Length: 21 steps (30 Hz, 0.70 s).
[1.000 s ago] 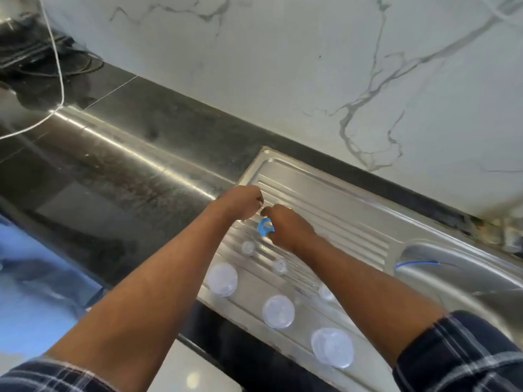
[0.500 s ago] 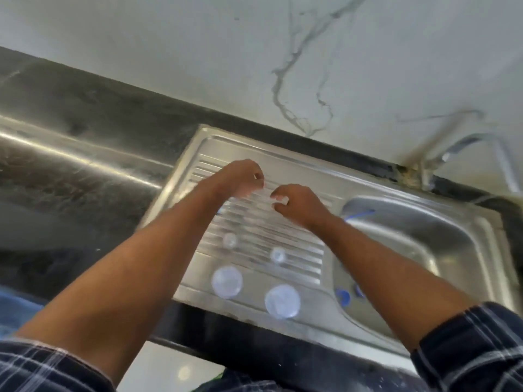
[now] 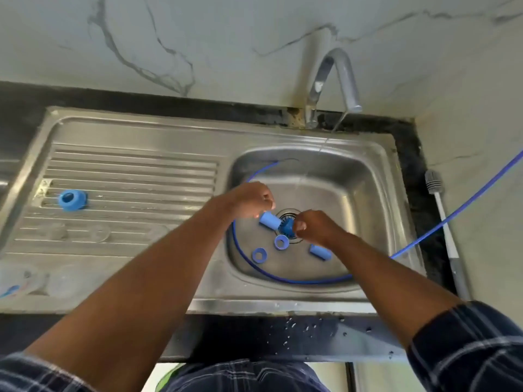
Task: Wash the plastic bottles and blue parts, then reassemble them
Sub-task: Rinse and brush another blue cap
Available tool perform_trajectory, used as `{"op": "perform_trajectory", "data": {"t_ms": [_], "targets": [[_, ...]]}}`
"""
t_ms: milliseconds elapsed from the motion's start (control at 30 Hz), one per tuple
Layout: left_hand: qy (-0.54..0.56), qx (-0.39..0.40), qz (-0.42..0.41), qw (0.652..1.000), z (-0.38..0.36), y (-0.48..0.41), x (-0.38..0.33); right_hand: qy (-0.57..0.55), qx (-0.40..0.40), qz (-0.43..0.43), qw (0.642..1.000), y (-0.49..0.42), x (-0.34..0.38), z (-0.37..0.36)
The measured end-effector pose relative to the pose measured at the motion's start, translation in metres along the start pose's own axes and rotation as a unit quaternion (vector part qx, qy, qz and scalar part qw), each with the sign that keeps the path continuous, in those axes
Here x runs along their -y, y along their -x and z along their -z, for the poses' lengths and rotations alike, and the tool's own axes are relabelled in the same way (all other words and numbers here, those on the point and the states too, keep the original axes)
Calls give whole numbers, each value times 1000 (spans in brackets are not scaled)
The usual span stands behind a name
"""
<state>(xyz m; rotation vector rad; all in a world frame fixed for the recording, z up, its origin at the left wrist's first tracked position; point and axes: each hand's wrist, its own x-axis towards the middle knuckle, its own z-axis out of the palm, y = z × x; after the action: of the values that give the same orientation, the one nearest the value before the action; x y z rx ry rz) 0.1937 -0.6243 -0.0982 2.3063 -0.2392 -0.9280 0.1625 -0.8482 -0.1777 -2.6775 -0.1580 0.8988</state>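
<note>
Brushed steel sink (image 3: 135,131), glossy marble wall (image 3: 226,38), smooth plastic blue parts (image 3: 270,219).

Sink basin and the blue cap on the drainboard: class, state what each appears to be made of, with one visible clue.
Sink basin: likely stainless steel, brushed grey with soft reflections. Blue cap: probably plastic, uniform matte blue, moulded ring shape.

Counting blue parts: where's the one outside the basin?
Head view, far left: the blue cap sits on the ribbed drainboard, near its left edge, well left of the basin.

Six blue parts (image 3: 68,200), one hose (image 3: 311,282)
</note>
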Motion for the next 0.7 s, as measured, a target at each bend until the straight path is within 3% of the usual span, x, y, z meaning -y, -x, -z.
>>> {"op": "perform_trajectory", "data": {"t_ms": [100,233,367,467,533,633,700], "targets": [[-2,-11,31,999,-28,-6,-1,53,71,79,993,-11,-2,-27],[3,-31,58,998,-50,-2,7,151,165,120,967,-28,-7,-56],[16,-44,69,997,-64,9,14,171,125,145,967,-36,-17,-75],[45,-56,88,993,-66,8,13,-31,58,122,990,-38,-21,-72],[58,-73,108,990,-63,1,9,-184,-17,60,981,-39,-19,-58],[91,-87,112,986,-54,-19,-1,-365,-112,-43,923,-39,-12,-15],[207,-107,108,966,-46,-36,-12,-476,-149,-68,864,-43,-8,22]]}}
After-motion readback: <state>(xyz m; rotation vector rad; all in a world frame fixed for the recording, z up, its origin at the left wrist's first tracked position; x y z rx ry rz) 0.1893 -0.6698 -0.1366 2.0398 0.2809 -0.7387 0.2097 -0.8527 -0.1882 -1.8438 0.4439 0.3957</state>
